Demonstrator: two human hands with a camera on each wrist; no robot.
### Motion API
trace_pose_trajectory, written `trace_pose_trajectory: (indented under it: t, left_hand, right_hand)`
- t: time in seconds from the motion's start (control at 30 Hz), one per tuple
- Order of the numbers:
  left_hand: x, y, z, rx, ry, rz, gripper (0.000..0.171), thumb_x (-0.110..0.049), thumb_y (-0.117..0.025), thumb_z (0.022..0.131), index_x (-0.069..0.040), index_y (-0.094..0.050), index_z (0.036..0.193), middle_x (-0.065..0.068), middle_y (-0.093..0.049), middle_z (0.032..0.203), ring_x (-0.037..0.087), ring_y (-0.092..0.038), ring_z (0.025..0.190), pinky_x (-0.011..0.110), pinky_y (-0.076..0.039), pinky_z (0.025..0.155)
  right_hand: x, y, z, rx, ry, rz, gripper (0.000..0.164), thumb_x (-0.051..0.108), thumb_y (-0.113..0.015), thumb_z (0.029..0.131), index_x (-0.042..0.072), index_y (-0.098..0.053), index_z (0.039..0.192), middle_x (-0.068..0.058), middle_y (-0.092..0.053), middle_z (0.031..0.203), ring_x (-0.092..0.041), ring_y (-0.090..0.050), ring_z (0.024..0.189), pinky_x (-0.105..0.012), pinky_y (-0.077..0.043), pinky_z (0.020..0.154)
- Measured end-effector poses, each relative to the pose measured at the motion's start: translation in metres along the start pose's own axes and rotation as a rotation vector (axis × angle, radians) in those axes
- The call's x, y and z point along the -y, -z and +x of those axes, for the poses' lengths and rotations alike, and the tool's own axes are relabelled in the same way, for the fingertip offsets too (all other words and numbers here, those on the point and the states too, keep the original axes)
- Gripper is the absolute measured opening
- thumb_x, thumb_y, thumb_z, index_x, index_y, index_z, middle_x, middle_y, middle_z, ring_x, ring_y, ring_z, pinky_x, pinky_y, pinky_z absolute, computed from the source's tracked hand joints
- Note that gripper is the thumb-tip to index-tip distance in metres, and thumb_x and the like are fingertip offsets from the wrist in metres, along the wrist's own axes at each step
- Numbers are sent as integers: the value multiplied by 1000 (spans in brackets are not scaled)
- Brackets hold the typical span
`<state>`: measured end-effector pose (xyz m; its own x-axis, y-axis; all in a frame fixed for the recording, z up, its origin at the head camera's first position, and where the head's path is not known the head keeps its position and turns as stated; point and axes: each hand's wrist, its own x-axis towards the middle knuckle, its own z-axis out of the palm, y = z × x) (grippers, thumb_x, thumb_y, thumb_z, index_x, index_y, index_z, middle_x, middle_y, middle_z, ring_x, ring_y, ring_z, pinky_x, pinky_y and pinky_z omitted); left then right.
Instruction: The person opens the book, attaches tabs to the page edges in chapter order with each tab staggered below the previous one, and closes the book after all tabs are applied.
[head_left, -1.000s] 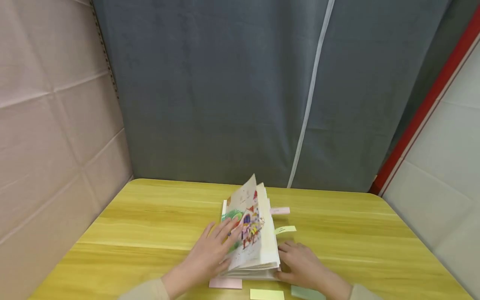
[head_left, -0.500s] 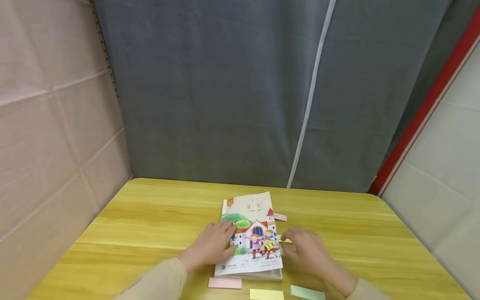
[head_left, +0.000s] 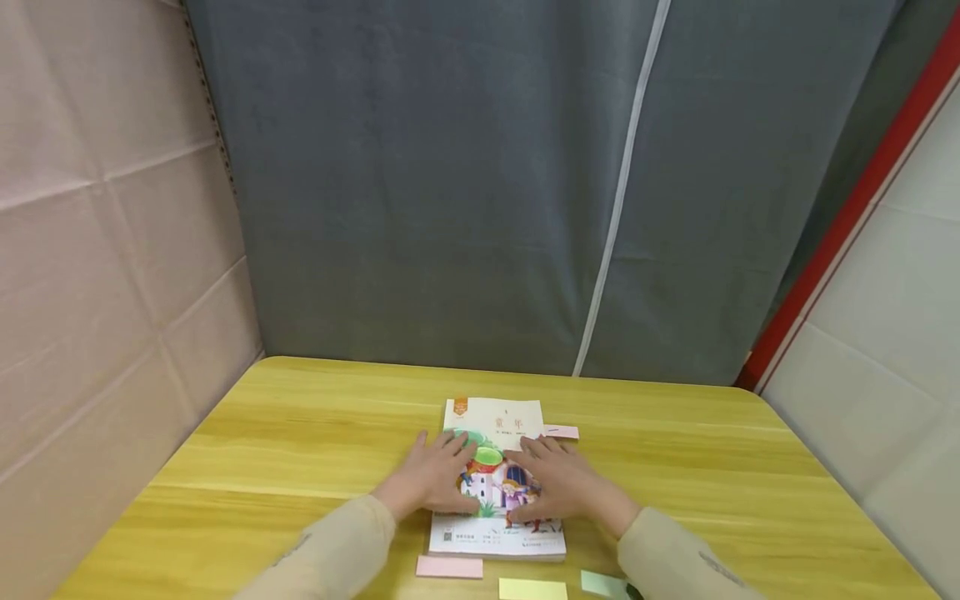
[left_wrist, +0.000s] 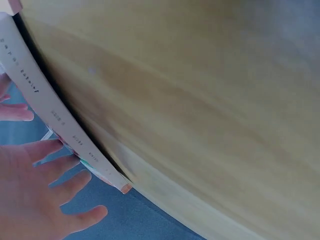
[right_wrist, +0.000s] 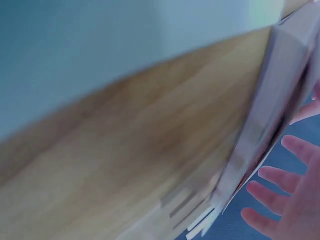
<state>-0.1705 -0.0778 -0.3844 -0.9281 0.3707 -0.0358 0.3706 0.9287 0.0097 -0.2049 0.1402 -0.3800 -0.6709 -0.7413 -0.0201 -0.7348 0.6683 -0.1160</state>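
A closed paperback book (head_left: 495,540) with a colourful cartoon cover lies flat on the table. My left hand (head_left: 429,478) rests on the cover's left side, fingers spread. On its right side lies my right hand (head_left: 564,481), also with spread fingers. Between the hands, part of the cover picture shows. A pink sticky tab (head_left: 561,432) sticks out past the book's right edge. The left wrist view shows the printed spine (left_wrist: 57,112) beside the left fingers. In the right wrist view, the blurred page edge (right_wrist: 267,100) has pale tabs (right_wrist: 201,220) sticking out.
Along the table's near side lie a pink sticky-note pad (head_left: 450,567), a yellow pad (head_left: 533,590) and a green pad (head_left: 603,584), the last partly covered by my right sleeve. The wooden table (head_left: 337,417) ends at a grey curtain (head_left: 420,208).
The raised cover and pages have come down, so the book is closed and flat. My right hand has moved from the book's right edge up onto the cover. The left hand stays on the cover.
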Motion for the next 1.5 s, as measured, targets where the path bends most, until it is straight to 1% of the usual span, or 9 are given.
trace_pose_trajectory:
  t: [0.1,0.27,0.4,0.8,1.1,1.17,1.27,1.37,1.5]
  left_hand:
    - [-1,-1,0,11,7,-5,86,-64,-51,69,-13,-35,135,9,-29,139,30,-24,126,56,-15,96]
    - [-2,-3,1,21,11,12,88,-68,-47,69,-13,-34,136,9,-28,139,30,-25,125,57,-15,95]
    - [-4,-3,1,30,17,9,88,-68,-47,68,-12,-35,135,9,-29,139,31,-26,125,58,-15,94]
    - [-5,-3,1,38,31,2,88,-67,-48,68,-12,-35,136,9,-28,139,31,-25,125,61,-16,92]
    - [-1,-2,1,27,11,-32,88,-67,-49,69,-11,-35,135,10,-28,140,31,-25,125,59,-17,93]
    - [1,-3,0,13,-1,-40,87,-67,-48,70,-12,-34,136,10,-27,140,31,-26,125,59,-18,93]
    - [4,-1,-4,-21,-25,-47,86,-67,-47,72,-12,-33,136,11,-28,139,31,-27,124,59,-19,93]
    - [7,5,-10,-65,-45,-54,85,-65,-49,73,-10,-33,136,12,-28,139,32,-27,123,59,-18,93]
    - [12,15,-18,-130,-58,-49,83,-60,-52,74,-7,-33,135,14,-27,139,33,-27,124,59,-16,93]
  right_hand:
    - [-1,-2,3,34,-22,7,86,70,-51,67,17,-38,134,-18,-31,136,-41,-25,122,-58,-21,92]
    - [-2,-2,5,73,-35,24,86,70,-51,67,18,-38,134,-18,-31,136,-42,-24,122,-59,-21,91]
    - [-1,-2,5,94,-37,26,87,70,-50,67,17,-38,134,-19,-30,136,-42,-24,122,-59,-22,91]
    - [0,-3,8,105,-42,30,87,70,-50,67,17,-38,134,-19,-30,136,-42,-24,122,-60,-22,90]
    - [-1,-2,7,98,-40,38,86,70,-50,68,18,-37,135,-19,-30,136,-42,-24,122,-60,-22,91]
    - [-2,-3,6,69,-25,39,85,69,-50,68,17,-39,134,-18,-32,135,-41,-27,121,-59,-22,91]
    - [-5,-3,4,-13,4,28,81,67,-52,69,16,-42,131,-16,-37,132,-37,-31,119,-57,-24,91]
    - [-8,-1,1,-101,24,0,75,62,-54,72,15,-44,130,-13,-40,130,-33,-35,117,-56,-26,90]
    - [-10,7,-3,-165,16,3,69,54,-57,76,13,-43,130,-14,-39,131,-32,-35,117,-57,-27,89]
